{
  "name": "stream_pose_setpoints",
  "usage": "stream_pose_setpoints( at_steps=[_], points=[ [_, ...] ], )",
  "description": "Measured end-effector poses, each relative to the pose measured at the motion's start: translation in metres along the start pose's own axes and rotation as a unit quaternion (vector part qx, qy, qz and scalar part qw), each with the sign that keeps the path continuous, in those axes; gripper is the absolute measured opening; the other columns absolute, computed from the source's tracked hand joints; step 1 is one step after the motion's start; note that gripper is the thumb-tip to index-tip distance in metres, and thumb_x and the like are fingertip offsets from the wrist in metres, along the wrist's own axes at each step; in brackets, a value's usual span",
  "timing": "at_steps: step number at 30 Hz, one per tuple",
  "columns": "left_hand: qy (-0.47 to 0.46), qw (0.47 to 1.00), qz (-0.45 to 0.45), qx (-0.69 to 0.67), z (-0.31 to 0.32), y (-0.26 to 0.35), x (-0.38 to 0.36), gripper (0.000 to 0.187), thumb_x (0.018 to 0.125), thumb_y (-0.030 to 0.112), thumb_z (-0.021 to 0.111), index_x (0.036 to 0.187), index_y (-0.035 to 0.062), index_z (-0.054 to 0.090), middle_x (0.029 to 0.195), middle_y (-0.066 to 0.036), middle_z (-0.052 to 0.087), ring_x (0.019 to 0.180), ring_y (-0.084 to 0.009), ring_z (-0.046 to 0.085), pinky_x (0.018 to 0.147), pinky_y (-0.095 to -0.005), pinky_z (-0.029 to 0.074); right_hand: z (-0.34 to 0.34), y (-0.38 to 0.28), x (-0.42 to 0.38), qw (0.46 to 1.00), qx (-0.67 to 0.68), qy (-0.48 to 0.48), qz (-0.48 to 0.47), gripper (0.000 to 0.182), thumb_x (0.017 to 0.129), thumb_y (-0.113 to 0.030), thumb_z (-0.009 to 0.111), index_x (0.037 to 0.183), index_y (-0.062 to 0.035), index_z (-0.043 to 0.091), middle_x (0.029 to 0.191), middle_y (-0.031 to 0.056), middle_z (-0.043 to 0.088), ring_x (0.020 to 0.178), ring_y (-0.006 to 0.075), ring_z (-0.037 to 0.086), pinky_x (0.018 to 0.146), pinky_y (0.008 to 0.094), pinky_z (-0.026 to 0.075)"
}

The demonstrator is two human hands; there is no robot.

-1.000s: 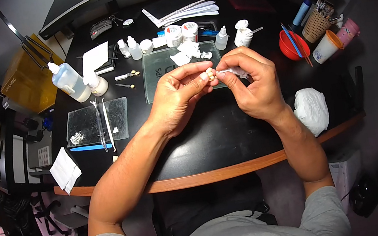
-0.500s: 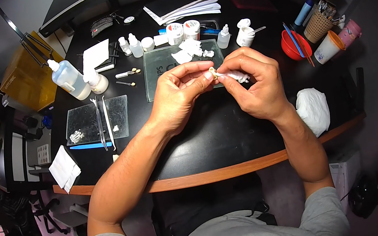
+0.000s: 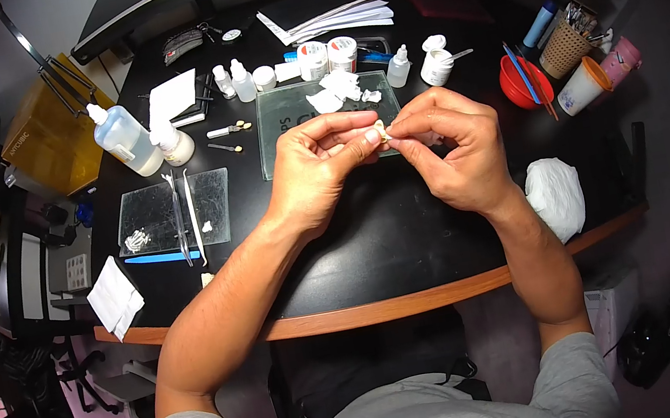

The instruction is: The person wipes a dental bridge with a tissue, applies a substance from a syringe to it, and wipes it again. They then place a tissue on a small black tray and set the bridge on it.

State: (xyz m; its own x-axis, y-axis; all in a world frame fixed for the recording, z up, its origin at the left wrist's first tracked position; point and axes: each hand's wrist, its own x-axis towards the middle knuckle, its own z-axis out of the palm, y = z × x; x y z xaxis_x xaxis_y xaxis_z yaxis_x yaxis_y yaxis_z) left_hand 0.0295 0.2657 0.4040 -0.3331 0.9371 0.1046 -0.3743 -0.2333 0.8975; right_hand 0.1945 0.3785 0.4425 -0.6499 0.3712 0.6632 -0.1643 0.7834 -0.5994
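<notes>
Between its thumb and fingers, my left hand (image 3: pixel 314 164) pinches a small cream-coloured piece (image 3: pixel 381 131). My right hand (image 3: pixel 453 145) has its thumb and fingertips pressed together at the right side of that piece; a bit of white material shows behind its fingers, mostly hidden. Both hands are held over the near edge of a green glass plate (image 3: pixel 275 144), fingertips nearly touching. Crumpled white tissue (image 3: pixel 337 91) lies on the plate just beyond them.
Left, a glass slab (image 3: pixel 210 203) bears white bits and two metal tools. White jars (image 3: pixel 313 60) and dropper bottles stand behind the plate. Right are a red bowl (image 3: pixel 516 86), cups and a white bag (image 3: pixel 555 199). A person (image 3: pixel 17 373) is at far left.
The white material beyond my right fingers has become mostly hidden. My fingertips have shifted slightly around the small piece; both hands stay in nearly the same place.
</notes>
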Motion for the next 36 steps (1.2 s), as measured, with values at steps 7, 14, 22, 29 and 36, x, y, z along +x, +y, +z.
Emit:
stream_pose_setpoints(
  at_steps=[7, 14, 22, 29, 36],
  points=[
    [0.024, 0.999, 0.028, 0.037, 0.005, 0.001, -0.002, 0.026, 0.091, 0.001, 0.076, 0.115, -0.0049, 0.069, 0.101, -0.014, 0.075, 0.091, -0.0164, 0.073, 0.085, -0.0287, 0.06, 0.002, 0.001, -0.001, 1.0, -0.008, 0.0, -0.012, 0.015, 0.076, 0.012, 0.074, 0.088, 0.0017, 0.075, 0.086, 0.0099, 0.07, 0.075, 0.0163, 0.072, 0.066, 0.0265, 0.058],
    [0.042, 0.994, 0.054, 0.089, 0.01, 0.006, -0.005, 0.025, 0.089, 0.002, 0.078, 0.112, -0.0061, 0.069, 0.098, -0.014, 0.075, 0.091, -0.015, 0.073, 0.085, -0.0267, 0.059, 0.005, 0.002, -0.002, 1.0, -0.003, 0.006, -0.01, 0.014, 0.076, 0.011, 0.075, 0.087, 0.0014, 0.075, 0.086, 0.0097, 0.07, 0.073, 0.0158, 0.071, 0.063, 0.0261, 0.056],
    [0.066, 0.981, 0.069, 0.169, 0.013, 0.007, -0.006, 0.019, 0.089, 0.0, 0.077, 0.107, -0.0058, 0.071, 0.097, -0.013, 0.075, 0.09, -0.0142, 0.073, 0.084, -0.0255, 0.059, 0.006, 0.0, -0.003, 1.0, -0.023, -0.003, -0.004, 0.014, 0.076, 0.011, 0.075, 0.086, 0.0007, 0.075, 0.085, 0.0085, 0.07, 0.072, 0.0149, 0.07, 0.062, 0.0253, 0.055],
    [0.066, 0.982, 0.061, 0.164, 0.011, 0.006, -0.005, 0.02, 0.091, 0.0, 0.075, 0.109, -0.0052, 0.071, 0.099, -0.013, 0.075, 0.09, -0.0143, 0.073, 0.084, -0.0262, 0.059, 0.005, -0.002, -0.002, 0.999, -0.03, -0.005, -0.016, 0.015, 0.075, 0.011, 0.075, 0.085, 0.0002, 0.075, 0.085, 0.0081, 0.071, 0.072, 0.0148, 0.071, 0.062, 0.0256, 0.056],
    [0.028, 0.999, -0.017, 0.005, 0.005, 0.003, -0.002, 0.023, 0.095, 0.005, 0.072, 0.115, -0.0035, 0.069, 0.103, -0.012, 0.075, 0.095, -0.0159, 0.072, 0.087, -0.0289, 0.058, 0.007, 0.0, -0.002, 1.0, 0.001, 0.02, 0.0, 0.013, 0.076, 0.009, 0.076, 0.085, -0.0001, 0.075, 0.085, 0.0084, 0.071, 0.073, 0.0144, 0.071, 0.061, 0.0253, 0.055]
  ],
)
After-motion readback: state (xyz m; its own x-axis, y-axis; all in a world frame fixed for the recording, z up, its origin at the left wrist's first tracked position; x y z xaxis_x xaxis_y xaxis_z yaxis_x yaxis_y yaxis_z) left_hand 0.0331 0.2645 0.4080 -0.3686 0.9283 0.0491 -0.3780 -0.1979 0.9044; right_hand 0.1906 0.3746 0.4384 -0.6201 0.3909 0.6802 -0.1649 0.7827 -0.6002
